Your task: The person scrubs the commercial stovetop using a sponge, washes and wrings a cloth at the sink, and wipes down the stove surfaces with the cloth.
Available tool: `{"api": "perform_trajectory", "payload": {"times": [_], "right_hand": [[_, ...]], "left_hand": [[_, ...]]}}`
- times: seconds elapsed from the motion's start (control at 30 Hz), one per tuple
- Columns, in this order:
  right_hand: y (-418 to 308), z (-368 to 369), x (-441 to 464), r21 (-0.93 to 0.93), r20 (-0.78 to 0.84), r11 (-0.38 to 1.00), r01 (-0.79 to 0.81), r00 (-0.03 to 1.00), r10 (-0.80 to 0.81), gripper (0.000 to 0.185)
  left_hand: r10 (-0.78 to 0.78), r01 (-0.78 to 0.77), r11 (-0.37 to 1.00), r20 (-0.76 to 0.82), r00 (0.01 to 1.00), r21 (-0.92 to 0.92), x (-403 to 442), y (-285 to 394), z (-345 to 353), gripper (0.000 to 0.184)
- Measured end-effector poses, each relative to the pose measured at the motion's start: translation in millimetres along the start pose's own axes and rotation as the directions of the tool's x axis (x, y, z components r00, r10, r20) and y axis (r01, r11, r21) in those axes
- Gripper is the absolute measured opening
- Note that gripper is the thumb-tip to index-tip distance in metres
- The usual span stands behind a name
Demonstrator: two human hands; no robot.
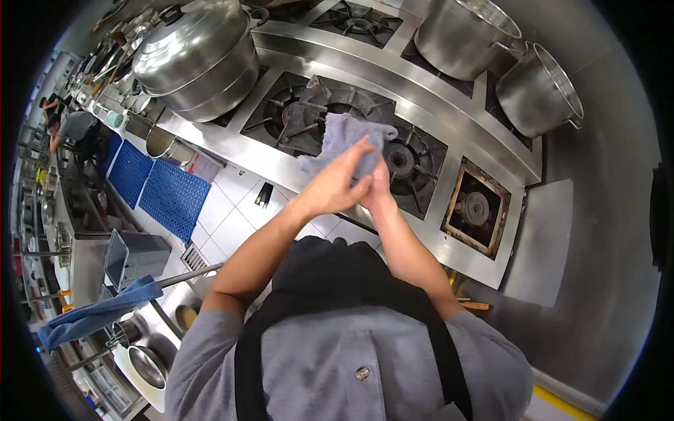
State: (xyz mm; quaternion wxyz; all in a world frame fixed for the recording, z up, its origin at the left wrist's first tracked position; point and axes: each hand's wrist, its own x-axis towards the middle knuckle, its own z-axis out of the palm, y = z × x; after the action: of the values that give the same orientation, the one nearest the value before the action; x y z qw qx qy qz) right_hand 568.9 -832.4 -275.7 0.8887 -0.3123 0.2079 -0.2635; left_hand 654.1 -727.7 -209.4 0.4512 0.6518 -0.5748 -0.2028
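Note:
A grey cloth [345,138] is bunched up over the front stove burners, its loose part hanging out to the left. My right hand [380,188] grips it from the right, its fingers partly hidden by the cloth and the other hand. My left hand [335,184] lies against the cloth with fingers stretched out and thumb apart. Below and around the cloth are black cast-iron burner grates; one grate [298,116] sits on the left and another burner [401,163] is just right of my hands.
A big lidded steel steamer pot [203,70] stands left on the stove. Two tall steel pots [463,38] stand at the back right. A rusty-framed burner opening [477,208] lies at the right end. Blue mats [173,200] cover some floor; other people are far left.

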Motion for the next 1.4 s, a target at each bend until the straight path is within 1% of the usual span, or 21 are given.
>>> {"api": "perform_trajectory", "payload": {"times": [0.03, 0.07, 0.13, 0.2, 0.23, 0.3, 0.37, 0.4, 0.43, 0.5, 0.57, 0.63, 0.73, 0.83, 0.9, 0.93, 1.03, 1.17, 1.23, 1.3, 1.4], "right_hand": [[1, -16, 5, 0.159, 0.002, 0.985, -0.065, 0.998, 0.066, 0.046], [-2, -23, 7, 0.314, 0.004, 0.941, -0.126, 0.991, 0.131, 0.047], [-4, -33, 21, 0.362, 0.047, 0.919, -0.158, 0.987, 0.152, 0.047], [-13, -23, 43, 0.404, 0.275, 0.913, -0.056, 0.959, -0.063, 0.049], [-15, -20, 59, 0.409, 0.277, 0.91, -0.063, 0.959, -0.058, 0.049], [-23, -12, 98, 0.168, 0.132, 0.981, 0.094, 0.984, -0.117, 0.054], [-21, -21, 144, -0.348, 0.008, 0.926, 0.146, 0.988, -0.153, 0.064], [-27, -10, 153, -0.657, 0.048, 0.731, 0.185, 0.978, -0.205, 0.064], [-32, 4, 164, -0.877, 0.103, 0.435, 0.203, 0.965, -0.242, 0.064], [3, -2, 228, -0.992, 0.123, 0.015, 0.122, 0.992, 0.036, 0.063], [42, -6, 264, -0.924, 0.217, -0.233, 0.302, 0.919, 0.329, 0.061], [38, 22, 263, -0.922, 0.138, -0.288, 0.258, 0.915, 0.378, 0.059], [33, 19, 276, -0.912, 0.123, -0.295, 0.284, 0.878, 0.462, 0.051], [21, 36, 251, -0.886, 0.098, -0.376, 0.27, 0.903, 0.418, 0.048], [17, 39, 247, -0.877, 0.104, -0.387, 0.284, 0.9, 0.422, 0.04], [11, 40, 244, -0.867, 0.116, -0.391, 0.309, 0.888, 0.445, 0.036], [11, 30, 245, -0.88, 0.139, -0.361, 0.308, 0.895, 0.424, 0.035], [-24, 45, 213, -0.89, 0.097, -0.378, 0.255, 0.916, 0.39, 0.038], [-54, 43, 185, -0.905, 0.125, -0.338, 0.258, 0.921, 0.368, 0.04], [-74, 21, 156, -0.882, 0.265, -0.32, 0.346, 0.926, 0.269, 0.037], [-125, -8, 98, -0.874, 0.245, -0.362, 0.323, 0.938, 0.244, 0.035]], "left_hand": [[0.098, -0.099, 0.992, 0.017, 0.995, 0.074, 3, -6, 15, 0.063], [0.055, -0.066, 0.986, 0.078, 0.995, 0.15, 4, -3, 19, 0.07], [0.069, -0.082, 0.982, 0.078, 0.995, 0.172, 3, -1, 21, 0.071], [0.129, -0.128, 0.978, 0.005, 0.992, 0.167, -4, 1, 14, 0.067], [0.121, -0.12, 0.978, 0.005, 0.993, 0.171, -13, -1, 8, 0.067], [-0.179, 0.18, 0.983, 0.061, 0.982, -0.025, -37, -7, -10, 0.055], [-0.424, 0.42, 0.895, 0.011, 0.906, -0.152, -71, -31, -17, 0.04], [-0.507, 0.504, 0.857, 0.004, 0.862, -0.102, -89, -42, -22, 0.036], [-0.579, 0.578, 0.814, -0.004, 0.815, -0.051, -107, -57, -26, 0.033], [-0.671, 0.666, 0.741, -0.12, 0.732, -0.084, -152, -93, -19, 0.035], [-0.792, 0.79, 0.61, -0.055, 0.607, -0.065, -193, -118, -18, 0.04], [-0.849, 0.835, 0.522, 0.01, 0.529, 0.175, -241, -142, -14, 0.047], [-0.867, 0.859, 0.498, 0.096, 0.489, 0.121, -292, -155, -14, 0.052], [-0.876, 0.894, 0.446, 0.222, 0.429, 0.032, -331, -179, -18, 0.058], [-0.906, 0.926, 0.371, 0.248, 0.343, 0.073, -318, -169, -31, 0.063], [-0.942, 0.955, 0.278, 0.224, 0.251, 0.099, -303, -163, -35, 0.07], [-0.893, 0.959, 0.157, 0.38, 0.239, -0.235, -403, -263, -11, 0.073], [-0.902, 0.971, 0.145, 0.378, 0.209, -0.191, -379, -259, -43, 0.075], [-0.9, 0.975, 0.14, 0.388, 0.198, -0.173, -372, -273, -51, 0.075], [-0.897, 0.982, 0.129, 0.405, 0.176, -0.142, -359, -287, -50, 0.075], [-0.896, 0.991, 0.109, 0.424, 0.134, -0.083, -341, -302, -43, 0.074]]}}
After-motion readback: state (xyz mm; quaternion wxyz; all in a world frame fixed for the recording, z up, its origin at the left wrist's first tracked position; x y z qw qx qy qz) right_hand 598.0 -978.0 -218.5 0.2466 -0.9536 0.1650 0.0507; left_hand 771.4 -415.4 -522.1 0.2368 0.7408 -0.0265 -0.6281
